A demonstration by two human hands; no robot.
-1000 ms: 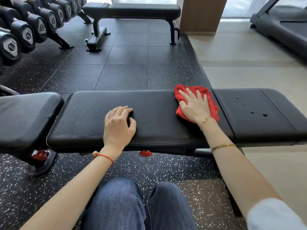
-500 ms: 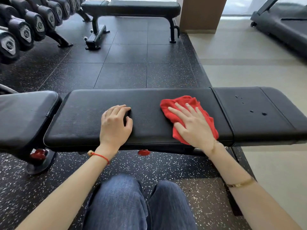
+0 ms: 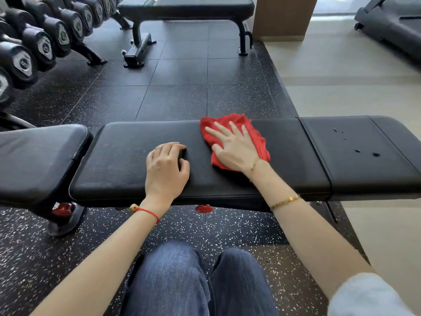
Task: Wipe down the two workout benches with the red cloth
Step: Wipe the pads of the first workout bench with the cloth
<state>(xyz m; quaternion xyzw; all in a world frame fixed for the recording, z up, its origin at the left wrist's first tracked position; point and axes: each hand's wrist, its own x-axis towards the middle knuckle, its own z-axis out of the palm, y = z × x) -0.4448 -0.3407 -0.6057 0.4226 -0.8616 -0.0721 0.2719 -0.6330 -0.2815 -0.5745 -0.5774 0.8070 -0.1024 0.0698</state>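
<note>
The near bench (image 3: 127, 160) runs across the whole view, its long black middle pad flanked by a separate pad on the left and another on the right. The right pad carries a few dark droplets (image 3: 366, 153) on its surface. Across the black rubber floor (image 3: 177, 96), well apart from the near one, stands the far bench (image 3: 200, 6), flat and black on metal legs. A rack of dumbbells (image 3: 34, 46) lines the upper left, and a treadmill (image 3: 391, 26) sits on the pale floor at upper right.

The person's legs in blue jeans (image 3: 182, 281) show at the bottom edge, in front of the near bench.

The left hand (image 3: 167, 167) rests on the middle pad near its front edge, fingers curled under with the knuckles up, holding nothing; a red string bracelet (image 3: 148, 212) circles its wrist. The right hand (image 3: 234, 149) lies flat, fingers straight and spread, pressing on the red cloth (image 3: 258, 139). The cloth is crumpled on the middle pad toward its far edge, just right of the left hand and apart from it, with red fabric showing beyond the fingertips and to the right of the palm. Thin gold bracelets (image 3: 284, 201) sit on the right wrist and forearm.
</note>
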